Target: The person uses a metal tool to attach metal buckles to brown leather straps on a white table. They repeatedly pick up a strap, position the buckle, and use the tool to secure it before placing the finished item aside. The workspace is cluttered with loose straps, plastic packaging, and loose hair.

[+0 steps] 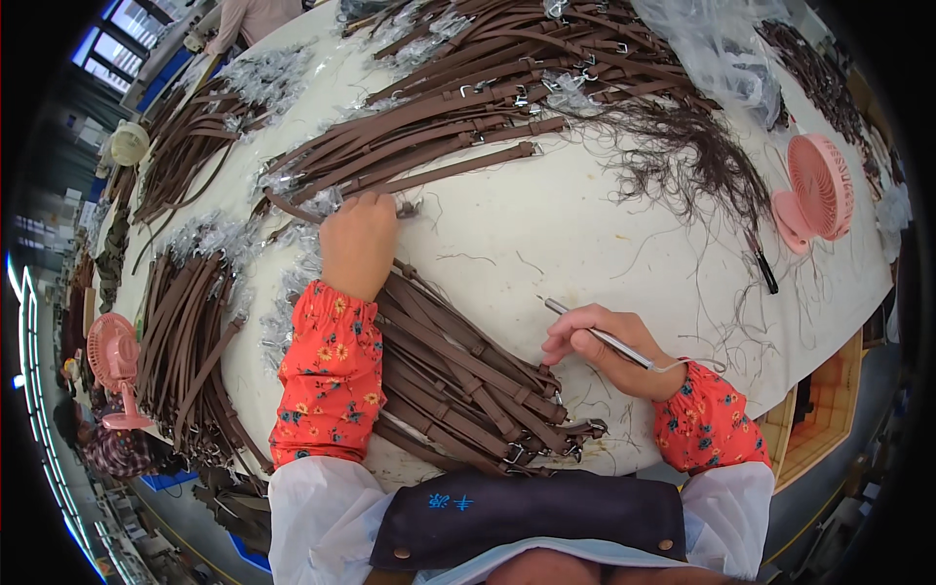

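Note:
My left hand [357,239] reaches forward over the white table [546,229], its fingers closed on the end of a brown leather strap [292,210] beside clear plastic wrappers. My right hand [600,346] rests near the table's front edge and grips a thin metal pick tool [597,332], its tip pointing left and up. Between my forearms lies a pile of brown buckled straps [463,385]. Both forearms wear red flowered sleeves.
A large heap of brown straps [468,107] fills the far side of the table. More strap bundles [185,331] lie at the left. Loose dark threads [687,156], a pink fan [817,190], another pink fan [112,361] and plastic bags [717,49] are around.

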Motion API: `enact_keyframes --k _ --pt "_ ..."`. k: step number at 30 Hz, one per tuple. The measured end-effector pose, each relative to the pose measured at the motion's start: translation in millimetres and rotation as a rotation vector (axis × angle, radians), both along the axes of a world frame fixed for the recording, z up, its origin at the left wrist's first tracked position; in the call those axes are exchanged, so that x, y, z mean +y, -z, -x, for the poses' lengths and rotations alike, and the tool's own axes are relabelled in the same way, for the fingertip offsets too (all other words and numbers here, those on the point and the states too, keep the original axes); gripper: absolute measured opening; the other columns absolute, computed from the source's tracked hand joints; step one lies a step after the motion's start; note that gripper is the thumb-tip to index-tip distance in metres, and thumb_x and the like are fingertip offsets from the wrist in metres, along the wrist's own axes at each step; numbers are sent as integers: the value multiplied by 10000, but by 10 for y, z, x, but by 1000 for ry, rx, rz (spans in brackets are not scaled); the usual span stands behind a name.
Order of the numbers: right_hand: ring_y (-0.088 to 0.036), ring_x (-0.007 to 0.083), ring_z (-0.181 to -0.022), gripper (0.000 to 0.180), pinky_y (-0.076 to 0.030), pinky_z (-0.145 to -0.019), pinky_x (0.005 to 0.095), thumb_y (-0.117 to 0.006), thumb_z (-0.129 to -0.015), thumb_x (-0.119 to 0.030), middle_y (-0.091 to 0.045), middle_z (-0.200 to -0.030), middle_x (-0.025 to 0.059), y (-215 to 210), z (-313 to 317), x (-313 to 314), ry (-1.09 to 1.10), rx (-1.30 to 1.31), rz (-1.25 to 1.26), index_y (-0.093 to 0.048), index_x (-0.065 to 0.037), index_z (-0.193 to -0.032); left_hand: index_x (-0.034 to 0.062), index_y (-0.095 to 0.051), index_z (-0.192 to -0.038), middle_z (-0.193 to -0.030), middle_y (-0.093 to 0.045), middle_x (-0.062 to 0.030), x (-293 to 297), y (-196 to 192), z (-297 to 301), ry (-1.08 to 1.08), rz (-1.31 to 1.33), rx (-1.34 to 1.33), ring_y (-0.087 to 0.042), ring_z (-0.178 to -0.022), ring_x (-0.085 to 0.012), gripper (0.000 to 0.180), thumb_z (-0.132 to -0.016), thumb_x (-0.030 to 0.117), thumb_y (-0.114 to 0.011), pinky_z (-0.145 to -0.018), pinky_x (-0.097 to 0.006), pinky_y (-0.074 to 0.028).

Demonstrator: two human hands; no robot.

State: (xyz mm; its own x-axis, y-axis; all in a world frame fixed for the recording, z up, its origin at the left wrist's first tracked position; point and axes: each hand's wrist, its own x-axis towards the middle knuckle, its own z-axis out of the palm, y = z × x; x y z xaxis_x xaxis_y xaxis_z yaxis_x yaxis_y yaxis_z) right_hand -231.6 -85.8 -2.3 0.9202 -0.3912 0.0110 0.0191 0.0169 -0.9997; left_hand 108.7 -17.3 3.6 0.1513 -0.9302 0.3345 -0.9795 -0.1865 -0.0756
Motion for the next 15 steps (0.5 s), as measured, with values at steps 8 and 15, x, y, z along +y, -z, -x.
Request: enact_keyframes --k 8,15 --pt "-715 195 -890 221 -554 -810 319 -501 -1065 -160 -696 -1039 128 43 57 -9 139 -122 271 -599 -28 -1213 68 -645 -891 -810 -593 -61 -53 58 656 577 -20 249 -609 -819 -254 135 -788 91 -729 -699 -370 -526" --pt "-674 254 -893 209 -534 -779 335 -619 -967 -74 -683 -1000 122 38 -76 -18 389 -37 531 -613 -74 -1177 41 -631 -1022 -896 -591 -92 -9 65 1037 609 -231 1047 -616 -776 -225 263 -805 49 -780 -677 -349 -505"
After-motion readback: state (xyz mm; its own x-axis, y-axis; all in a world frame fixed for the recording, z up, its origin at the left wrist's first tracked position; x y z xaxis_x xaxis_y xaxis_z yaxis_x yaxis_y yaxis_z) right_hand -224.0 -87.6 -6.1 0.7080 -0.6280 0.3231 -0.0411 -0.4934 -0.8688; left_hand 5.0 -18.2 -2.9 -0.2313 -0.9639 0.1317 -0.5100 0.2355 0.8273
